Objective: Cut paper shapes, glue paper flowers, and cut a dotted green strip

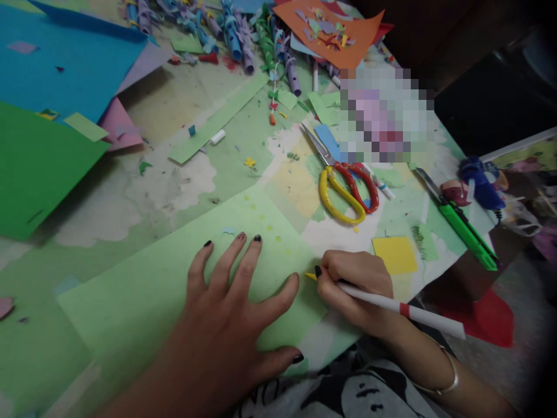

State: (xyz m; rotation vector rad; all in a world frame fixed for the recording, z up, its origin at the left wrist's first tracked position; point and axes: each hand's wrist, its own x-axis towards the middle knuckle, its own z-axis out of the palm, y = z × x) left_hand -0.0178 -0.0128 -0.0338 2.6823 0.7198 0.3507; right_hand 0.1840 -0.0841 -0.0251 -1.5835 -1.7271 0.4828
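My left hand [237, 307] lies flat with fingers spread on a light green paper sheet [143, 290], pressing it to the table. My right hand [354, 281] is closed around a white pen with a red band [404, 309]. Its yellow tip [310, 276] touches the sheet's right edge, just beside my left index finger. A row of small yellow dots [268, 227] runs along the sheet above my fingers.
Scissors with yellow and red handles [343, 188] lie above my right hand. A yellow paper square [395, 254] and a green cutter [465, 229] sit to the right. Blue [65, 64] and green [39, 168] sheets lie at left, rolled paper curls [235, 35] and an orange sheet [331, 29] at the back.
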